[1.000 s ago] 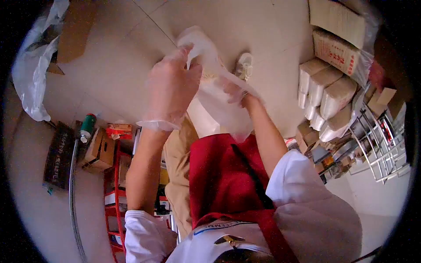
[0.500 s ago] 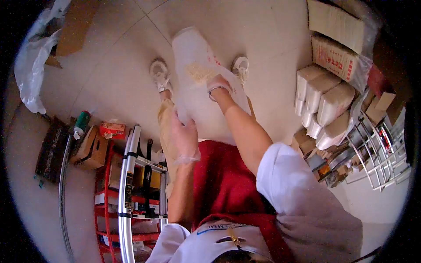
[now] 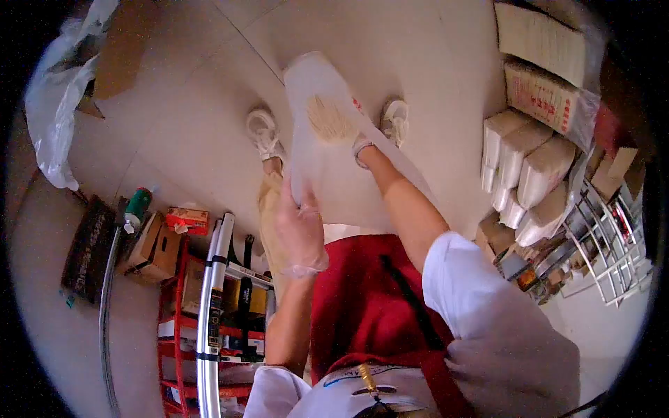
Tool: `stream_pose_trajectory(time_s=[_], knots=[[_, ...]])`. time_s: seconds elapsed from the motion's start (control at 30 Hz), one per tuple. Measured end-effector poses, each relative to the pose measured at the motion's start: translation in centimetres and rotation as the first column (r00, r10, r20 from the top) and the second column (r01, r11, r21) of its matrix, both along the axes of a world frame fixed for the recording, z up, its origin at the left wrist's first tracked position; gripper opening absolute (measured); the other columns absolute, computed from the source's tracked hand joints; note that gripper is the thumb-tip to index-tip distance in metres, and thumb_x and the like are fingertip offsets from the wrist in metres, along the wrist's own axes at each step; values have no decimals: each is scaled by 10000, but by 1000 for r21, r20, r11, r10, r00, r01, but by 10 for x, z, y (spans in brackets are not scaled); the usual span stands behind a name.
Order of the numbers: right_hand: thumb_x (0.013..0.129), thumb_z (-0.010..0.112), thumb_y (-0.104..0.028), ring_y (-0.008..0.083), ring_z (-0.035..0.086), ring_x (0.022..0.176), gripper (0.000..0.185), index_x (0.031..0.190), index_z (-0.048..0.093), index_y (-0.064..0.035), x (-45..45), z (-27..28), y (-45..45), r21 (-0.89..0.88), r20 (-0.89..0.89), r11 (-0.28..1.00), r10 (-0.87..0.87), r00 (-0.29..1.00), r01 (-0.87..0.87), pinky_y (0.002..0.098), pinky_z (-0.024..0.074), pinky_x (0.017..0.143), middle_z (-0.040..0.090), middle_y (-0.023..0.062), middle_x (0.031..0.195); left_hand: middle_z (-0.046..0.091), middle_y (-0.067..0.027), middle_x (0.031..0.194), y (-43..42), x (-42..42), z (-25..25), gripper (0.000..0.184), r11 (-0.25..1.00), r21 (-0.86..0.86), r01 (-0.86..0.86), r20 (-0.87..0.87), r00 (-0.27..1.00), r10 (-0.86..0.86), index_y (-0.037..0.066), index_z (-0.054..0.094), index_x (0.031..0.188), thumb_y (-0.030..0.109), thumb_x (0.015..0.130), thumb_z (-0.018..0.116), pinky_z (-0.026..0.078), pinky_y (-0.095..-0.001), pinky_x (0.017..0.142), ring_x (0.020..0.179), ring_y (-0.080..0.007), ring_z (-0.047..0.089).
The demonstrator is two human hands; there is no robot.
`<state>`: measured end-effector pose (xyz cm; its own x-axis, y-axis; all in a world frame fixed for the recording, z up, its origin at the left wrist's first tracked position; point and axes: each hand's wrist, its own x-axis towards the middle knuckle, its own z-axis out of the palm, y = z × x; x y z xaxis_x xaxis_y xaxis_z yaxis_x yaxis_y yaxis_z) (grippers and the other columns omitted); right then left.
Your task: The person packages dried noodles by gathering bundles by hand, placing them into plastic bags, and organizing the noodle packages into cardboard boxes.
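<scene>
Meeting the near left edge of a translucent plastic bag (image 3: 334,184), the left hand (image 3: 300,230) wore a clear disposable glove (image 3: 304,270) and pointed its fingers forward, the thumb standing apart; whether it pinched the film could not be told. The right hand (image 3: 362,145) lay at the bag's right side, its fingers lost in the hazy plastic, so its grip could not be told either. Beside those fingers, a patch of thin, pale strands (image 3: 327,118) showed at the bag, near red print. The bag stretched forward from the red apron (image 3: 369,292), between the left sneaker (image 3: 263,132) and the right sneaker (image 3: 395,122), above a tiled floor (image 3: 195,104). Farther left stood a silver ladder (image 3: 209,327) before a red shelf rack (image 3: 167,352); well to the right, plastic-wrapped packages (image 3: 547,164) sat stacked near a metal wire rack (image 3: 599,258).
</scene>
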<state>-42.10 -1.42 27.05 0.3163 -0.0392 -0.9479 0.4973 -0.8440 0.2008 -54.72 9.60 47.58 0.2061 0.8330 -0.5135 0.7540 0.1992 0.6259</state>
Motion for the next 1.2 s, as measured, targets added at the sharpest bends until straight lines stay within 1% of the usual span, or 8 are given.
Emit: stream_pose_trajectory(time_s=[0.2, 0.3, 0.4, 0.5, 0.6, 0.67, 0.9, 1.2], knots=[[778, 486, -243, 315, 544, 952, 349, 1016, 523, 10, 9, 124, 48, -18, -158, 996, 84, 984, -88, 415, 431, 794, 548, 191, 1044, 581, -201, 816, -15, -16, 2, 302, 999, -39, -36, -161, 986, 30, 91, 518, 1118, 104, 817, 503, 438, -356, 617, 721, -292, 584], [773, 489, -238, 322, 552, 925, 332, 989, 531, 11, 1, 131, 56, 159, -37, 983, -91, 995, 95, 421, 431, 787, 560, 208, 1006, 578, -208, 867, -16, -11, 17, 295, 994, -92, -52, -209, 977, 32, 69, 510, 1118, 100, 826, 486, 441, -354, 664, 781, -311, 574], [767, 493, -241, 329, 561, 885, 300, 906, 561, 17, -17, 87, 47, 505, 272, 857, -44, 961, -104, 414, 443, 763, 558, 210, 1000, 598, -126, 893, -27, -18, 10, 260, 998, 56, 11, -159, 987, -1, 21, 526, 1085, 148, 871, 451, 440, -289, 642, 691, -151, 527], [759, 521, -265, 316, 525, 977, 352, 956, 536, 26, -32, 45, 63, 317, 73, 949, -27, 997, 2, 415, 421, 809, 527, 215, 1067, 588, -68, 897, -25, -21, 12, 278, 977, -154, -147, -124, 984, 129, 14, 518, 1095, 170, 883, 429, 434, -258, 624, 680, -123, 495], [783, 493, -262, 298, 472, 1066, 403, 1077, 478, 12, -43, 2, 65, 108, -669, 949, 291, 684, -297, 421, 391, 854, 451, 187, 1190, 546, -21, 784, -17, -15, 14, 307, 989, -132, -72, -28, 997, 69, 20, 524, 1101, 212, 900, 394, 414, -229, 560, 623, -102, 472], [782, 491, -258, 298, 475, 1062, 398, 1075, 482, 10, -63, -42, 36, 98, -488, 976, 217, 845, -195, 420, 392, 854, 455, 188, 1184, 435, 31, 649, -9, -7, 23, 342, 818, -455, -352, -149, 936, 319, 37, 541, 1097, 273, 906, 383, 343, -196, 482, 549, -56, 396], [778, 483, -244, 301, 486, 1047, 382, 1068, 495, 3, -44, -51, 14, 172, -384, 978, -46, 922, 120, 415, 395, 852, 470, 191, 1163, 328, 72, 564, -17, -19, 18, 387, 930, -325, -170, -95, 985, 147, 56, 537, 1112, 343, 896, 393, 258, -195, 418, 484, -30, 317], [773, 473, -227, 305, 499, 1028, 363, 1059, 513, -6, 19, 11, 10, 215, -292, 955, -136, 947, 203, 408, 398, 850, 488, 194, 1136, 354, 64, 604, -15, 7, 26, 335, 741, -560, -370, -2, 895, 445, 54, 513, 1130, 259, 898, 384, 293, -193, 428, 495, -45, 338]])
